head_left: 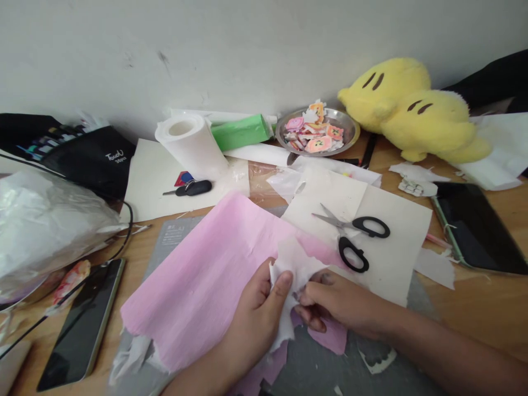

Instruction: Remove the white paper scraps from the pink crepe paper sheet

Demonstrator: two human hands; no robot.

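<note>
left hand [256, 313], right hand [336, 305] pinching white paper scrap [293, 267], its lower edge hidden

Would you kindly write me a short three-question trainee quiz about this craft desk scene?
1. True or false: both hands pinch the crumpled white tissue piece.
2. What lies beneath the left hand and right hand? A) pink crepe paper sheet B) green roll C) dark tablet
3. Fill in: the black-handled scissors rest on a cream ____ sheet.

Key: 1 true. 2 A, the pink crepe paper sheet. 3 paper.
</note>
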